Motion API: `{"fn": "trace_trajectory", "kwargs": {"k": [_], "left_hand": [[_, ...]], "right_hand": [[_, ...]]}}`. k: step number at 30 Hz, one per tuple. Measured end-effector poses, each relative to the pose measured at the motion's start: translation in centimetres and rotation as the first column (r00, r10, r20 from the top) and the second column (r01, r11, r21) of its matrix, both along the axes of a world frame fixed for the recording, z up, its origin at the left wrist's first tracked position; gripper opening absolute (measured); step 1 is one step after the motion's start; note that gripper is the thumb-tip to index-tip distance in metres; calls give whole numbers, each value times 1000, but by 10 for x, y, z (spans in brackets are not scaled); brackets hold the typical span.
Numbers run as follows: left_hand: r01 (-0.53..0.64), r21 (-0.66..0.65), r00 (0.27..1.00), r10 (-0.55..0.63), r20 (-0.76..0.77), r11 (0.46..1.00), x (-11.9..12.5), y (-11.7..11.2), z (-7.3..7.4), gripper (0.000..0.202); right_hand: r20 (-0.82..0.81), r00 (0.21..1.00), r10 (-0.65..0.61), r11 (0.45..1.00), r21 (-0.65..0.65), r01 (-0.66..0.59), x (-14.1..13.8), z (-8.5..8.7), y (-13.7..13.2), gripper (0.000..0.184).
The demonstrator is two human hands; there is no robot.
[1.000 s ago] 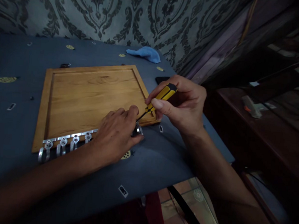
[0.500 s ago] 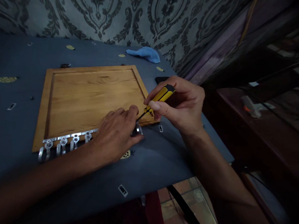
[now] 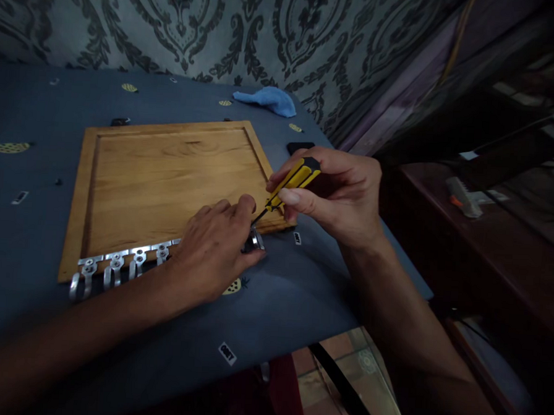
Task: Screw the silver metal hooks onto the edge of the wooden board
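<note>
A yellow-and-black screwdriver [image 3: 295, 182] is pinched between the thumb and fingers of my right hand [image 3: 340, 192]. It leans down to the left, its tip against the right end of the metal hook rail [image 3: 126, 253]. This rail, with several silver hooks, runs along the near edge of a framed wooden board [image 3: 162, 183] lying flat. My left hand [image 3: 217, 244] is wrapped over the rail and board edge, its fingers on the wood and its thumb beside the last hook [image 3: 257, 239]. The middle of the rail and the screw under the tip are hidden.
The board lies on a dark blue patterned cloth [image 3: 294, 307]. Behind it are a blue rag [image 3: 268, 100] and a small black object [image 3: 300, 148]. At the right, a dark red surface [image 3: 426, 197] holds a grey-and-orange item [image 3: 464, 197]. Tiled floor [image 3: 337, 384] shows below the near edge.
My right hand and the screwdriver handle have turned slightly, the handle's top shifting a little left. My left hand, the rail and the board stay in place.
</note>
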State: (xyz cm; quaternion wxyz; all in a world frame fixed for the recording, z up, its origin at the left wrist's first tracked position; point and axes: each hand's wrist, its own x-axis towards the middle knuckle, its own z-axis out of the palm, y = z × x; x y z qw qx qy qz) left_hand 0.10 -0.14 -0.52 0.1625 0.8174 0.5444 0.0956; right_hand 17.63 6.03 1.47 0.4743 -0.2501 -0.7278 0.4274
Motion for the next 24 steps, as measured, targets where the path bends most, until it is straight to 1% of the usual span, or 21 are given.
{"fn": "trace_trajectory", "kwargs": {"k": [4,9,15,20,22,24], "left_hand": [[-12,-15,1000,12,-19,1000,1,0,1,44],[-15,-18,1000,15,-12,1000,0,1,2,43],[-9,-8,1000,9,-3,1000,0,0,1,45],[-9,-18,1000,9,-11,1000,0,0,1,47],[-4,-11,1000,4,-11,1000,0,0,1,47],[-1,-10,1000,1,-16,1000,0,1,1,45]], "right_hand": [[-22,1000,-9,999,32,10,-1,0,0,22],[-15,998,-59,997,51,60,-3,1,0,29],[-10,998,-58,993,102,59,-3,0,1,27],[14,993,-119,980,162,115,-3,1,2,32],[18,994,-108,984,142,104,-3,2,2,33],[31,997,-67,994,84,64,-2,2,1,32]]}}
